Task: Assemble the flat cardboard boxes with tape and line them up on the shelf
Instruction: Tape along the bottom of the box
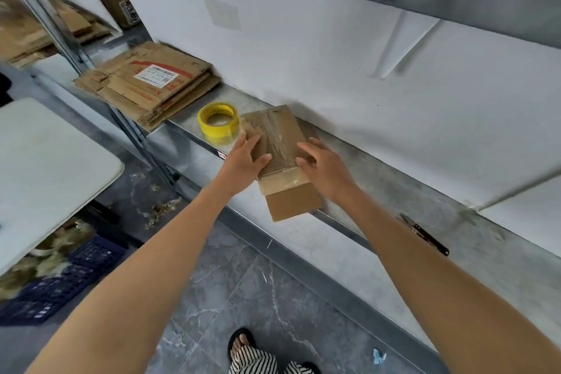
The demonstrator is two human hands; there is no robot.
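A small brown corrugated cardboard box (280, 143), its top ribbed and glossy with clear tape, lies on the grey metal shelf (379, 212), one end flap overhanging the edge. The left hand (243, 158) presses it with straight, spread fingers (253, 141). The right hand (326, 167) rests on its right edge, released (slightly bent). A yellow tape roll (218, 123) sits just beside the box.

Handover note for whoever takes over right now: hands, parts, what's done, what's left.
Left hand flat on the box top; right hand on its right edge, fingers bent, grip unclear.
Box lies on the shelf, near end overhanging the front edge, tape along its top, near flap open. Tape roll just left of it; flat boxes stacked further left; black-handled tool on the right.
Done: one box mostly taped. Left: close that flap, line it up, assemble the stack.
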